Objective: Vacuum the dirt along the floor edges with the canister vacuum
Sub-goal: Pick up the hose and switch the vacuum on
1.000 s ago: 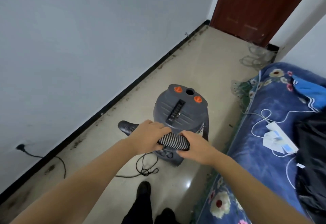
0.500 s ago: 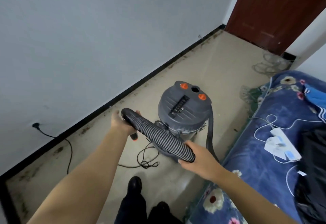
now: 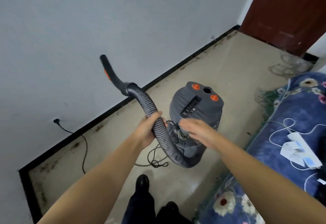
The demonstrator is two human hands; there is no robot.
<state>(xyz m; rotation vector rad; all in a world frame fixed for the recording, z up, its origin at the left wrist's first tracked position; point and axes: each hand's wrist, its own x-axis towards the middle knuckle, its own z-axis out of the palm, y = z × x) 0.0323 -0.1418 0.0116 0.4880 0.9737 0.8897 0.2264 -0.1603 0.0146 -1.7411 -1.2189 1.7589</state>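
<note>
So the left hand (image 3: 147, 132) has its grip wrapped round the ribbed hose (image 3: 159, 130), curved nozzle (image 3: 112, 75) sticking up toward the wall. Right hand (image 3: 194, 128) hovers flat and relaxed, holding nothing, just in front of the grey canister vacuum (image 3: 195, 111), which sits on the floor (image 3: 229, 75) between the dirty black baseboard (image 3: 109, 112) and the blue floral bed (image 3: 291, 121).
</note>
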